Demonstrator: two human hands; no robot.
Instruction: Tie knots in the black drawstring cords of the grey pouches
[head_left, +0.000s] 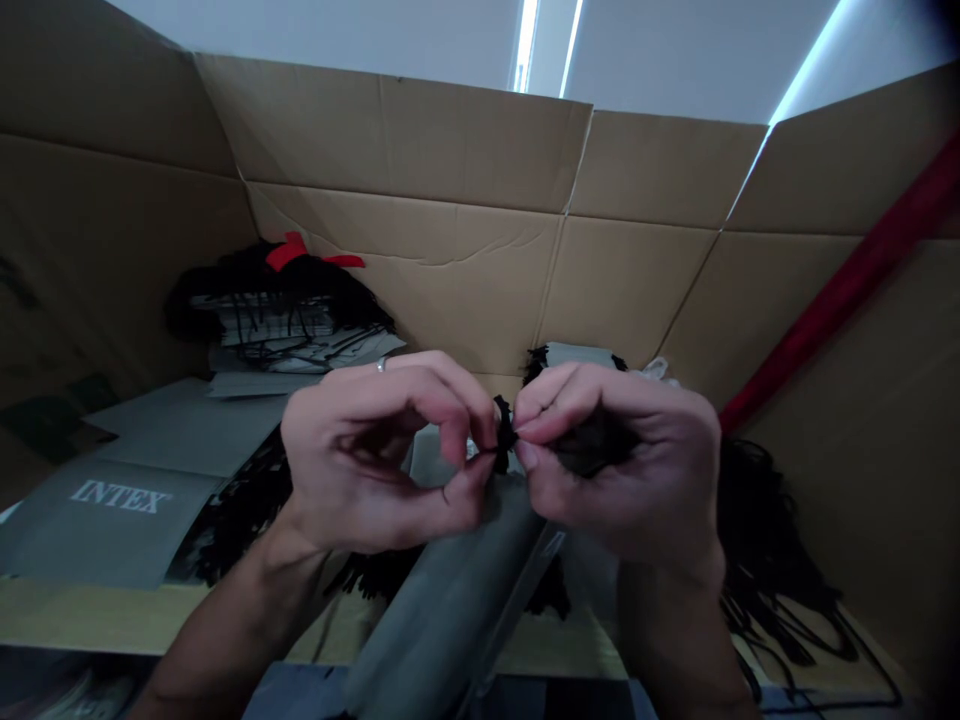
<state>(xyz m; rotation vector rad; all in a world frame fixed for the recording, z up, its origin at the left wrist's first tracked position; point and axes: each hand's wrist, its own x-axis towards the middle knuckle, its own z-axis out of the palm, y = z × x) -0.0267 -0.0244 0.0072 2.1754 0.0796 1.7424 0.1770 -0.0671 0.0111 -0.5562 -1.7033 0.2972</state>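
Close together in the middle of the head view, my left hand [382, 460] and my right hand [630, 460] are both closed in a pinch. Between the fingertips is a small bunch of black cord [504, 440], and each hand grips one side of it. Just below hangs a grey fabric piece [442, 615], folded or rolled lengthwise and slanting toward me; its top end lies near my fingertips. Part of a pale letter shows on its right side. Whether the cord is knotted cannot be made out.
Flat grey pieces printed INTEX [120, 497] lie at left, before a stack with black cords [277, 315] and red strips. Loose black cords [772, 540] spill at right near a red bar [840, 280]. Cardboard walls [420, 230] enclose the wooden table [82, 615].
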